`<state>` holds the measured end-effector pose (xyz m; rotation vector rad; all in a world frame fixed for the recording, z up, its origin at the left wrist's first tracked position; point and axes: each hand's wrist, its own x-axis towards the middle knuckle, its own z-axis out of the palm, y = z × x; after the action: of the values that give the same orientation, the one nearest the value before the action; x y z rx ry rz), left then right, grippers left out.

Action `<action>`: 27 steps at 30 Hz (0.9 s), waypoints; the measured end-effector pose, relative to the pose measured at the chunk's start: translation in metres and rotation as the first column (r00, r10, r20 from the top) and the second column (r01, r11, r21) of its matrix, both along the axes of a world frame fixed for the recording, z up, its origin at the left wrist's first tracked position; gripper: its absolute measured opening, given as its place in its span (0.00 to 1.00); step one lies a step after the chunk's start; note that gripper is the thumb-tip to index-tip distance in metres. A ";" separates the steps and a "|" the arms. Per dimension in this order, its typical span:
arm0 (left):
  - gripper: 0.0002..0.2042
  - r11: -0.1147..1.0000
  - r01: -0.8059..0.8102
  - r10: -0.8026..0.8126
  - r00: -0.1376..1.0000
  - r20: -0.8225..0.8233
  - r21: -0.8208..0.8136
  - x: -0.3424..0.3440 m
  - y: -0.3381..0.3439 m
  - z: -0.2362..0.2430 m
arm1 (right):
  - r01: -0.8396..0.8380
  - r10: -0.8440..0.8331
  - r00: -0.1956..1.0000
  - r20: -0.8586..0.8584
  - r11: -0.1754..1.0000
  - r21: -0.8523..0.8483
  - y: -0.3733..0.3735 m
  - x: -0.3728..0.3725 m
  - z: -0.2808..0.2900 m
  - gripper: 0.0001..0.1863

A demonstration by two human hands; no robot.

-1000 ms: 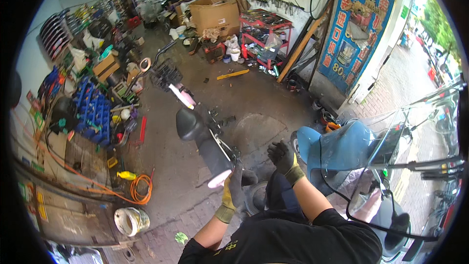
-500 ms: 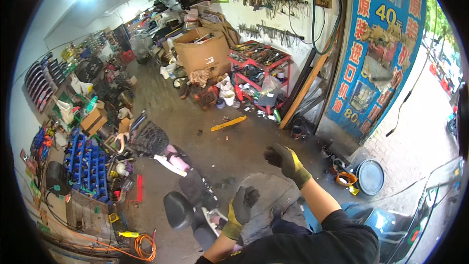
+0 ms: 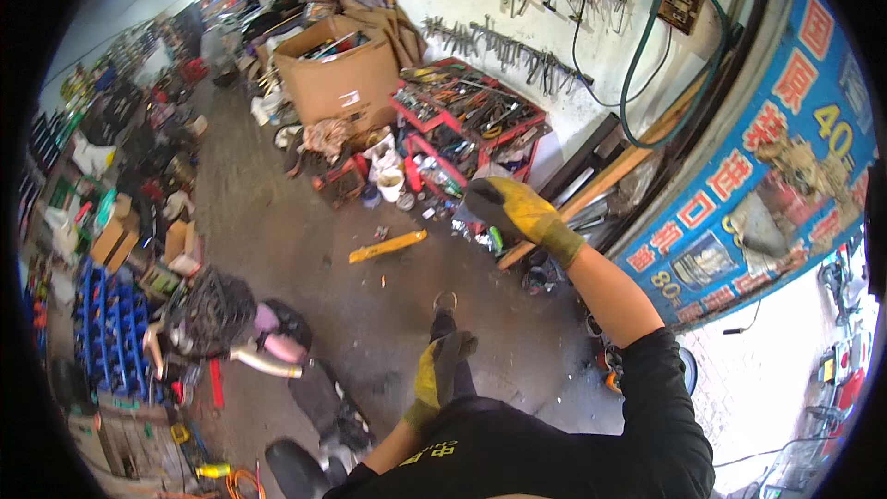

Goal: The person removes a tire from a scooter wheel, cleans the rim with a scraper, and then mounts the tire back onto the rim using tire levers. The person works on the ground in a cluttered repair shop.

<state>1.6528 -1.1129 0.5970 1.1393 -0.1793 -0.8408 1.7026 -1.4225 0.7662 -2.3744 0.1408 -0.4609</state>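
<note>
Two hands (image 3: pixel 440 373) (image 3: pixel 519 209), one red cart (image 3: pixel 504 133), one yellow bar (image 3: pixel 388 246).

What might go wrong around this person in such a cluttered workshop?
The yellow bar lies on the floor ahead, so someone might trip on it. Tools are heaped on top of the red cart; a bump could perhaps spill some. The wooden plank stands slanted, and the right hand appears near it in this view; if knocked, it might slide down.
</note>
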 end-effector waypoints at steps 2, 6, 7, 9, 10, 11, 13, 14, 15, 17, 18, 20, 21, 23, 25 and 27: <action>0.19 1.000 0.017 -0.017 0.997 -0.071 0.001 0.064 -0.056 -0.018 | -0.020 0.028 0.998 0.057 0.991 -0.132 -0.051 0.071 -0.020 0.19; 0.19 0.994 -0.005 0.024 0.984 0.176 -0.109 0.237 -0.170 -0.070 | 0.053 -0.037 0.997 0.067 0.966 -0.252 -0.130 0.225 -0.044 0.23; 0.19 0.983 0.000 0.058 0.947 0.316 -0.182 0.280 -0.214 -0.076 | 0.052 -0.040 0.997 0.064 0.981 -0.188 -0.173 0.269 -0.067 0.24; 0.20 0.991 0.096 -0.021 0.794 0.608 -0.091 0.356 -0.280 -0.060 | 0.162 -0.161 0.981 -0.108 0.987 -0.004 -0.255 0.350 -0.108 0.25; 0.21 0.985 0.159 -0.154 0.649 0.745 0.065 0.406 -0.315 -0.028 | 0.166 -0.133 0.957 -0.259 0.980 0.112 -0.301 0.384 -0.129 0.25; 0.22 0.956 0.193 -0.287 0.467 0.836 0.221 0.446 -0.349 -0.008 | 0.237 -0.207 0.935 -0.287 0.969 0.073 -0.352 0.406 -0.161 0.27; 0.24 0.925 -0.033 -0.364 0.218 0.906 0.380 0.492 -0.399 0.002 | 0.327 -0.354 0.887 -0.297 0.935 -0.138 -0.440 0.449 -0.198 0.31; 0.25 0.927 -0.089 -0.345 0.176 0.922 0.364 0.517 -0.413 -0.007 | 0.339 -0.416 0.854 -0.312 0.900 -0.272 -0.460 0.481 -0.205 0.30; 0.26 0.929 -0.141 -0.326 0.132 0.936 0.344 0.536 -0.424 -0.017 | 0.342 -0.481 0.818 -0.316 0.848 -0.404 -0.481 0.510 -0.211 0.29; 0.27 0.916 -0.122 -0.361 0.172 0.917 0.383 0.559 -0.443 -0.025 | 0.287 -0.572 0.747 -0.339 0.738 -0.611 -0.527 0.553 -0.220 0.27; 0.28 0.889 -0.136 -0.417 0.149 0.896 0.437 0.568 -0.438 -0.034 | 0.264 -0.581 0.734 -0.351 0.721 -0.640 -0.532 0.577 -0.222 0.26; 0.30 0.831 -0.018 -0.539 0.224 0.812 0.556 0.579 -0.423 -0.058 | 0.253 -0.621 0.698 -0.357 0.680 -0.688 -0.548 0.624 -0.222 0.26; 0.34 0.761 0.070 -0.638 0.260 0.725 0.644 0.583 -0.426 -0.056 | 0.250 -0.656 0.658 -0.370 0.653 -0.715 -0.564 0.633 -0.232 0.25; 0.33 0.729 0.116 -0.675 0.283 0.681 0.675 0.589 -0.420 -0.074 | 0.255 -0.698 0.607 -0.380 0.624 -0.739 -0.581 0.647 -0.254 0.24; 0.34 0.732 0.163 -0.669 0.355 0.653 0.661 0.599 -0.422 -0.068 | 0.286 -0.729 0.581 -0.362 0.599 -0.748 -0.594 0.654 -0.269 0.23; 0.34 0.738 0.181 -0.664 0.364 0.653 0.650 0.608 -0.428 -0.067 | 0.326 -0.728 0.561 -0.394 0.631 -0.704 -0.608 0.657 -0.276 0.22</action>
<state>2.2606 -1.5412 0.5298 2.0077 -1.2746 -0.7006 2.3597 -2.0308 0.4900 -2.9571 1.3134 0.1361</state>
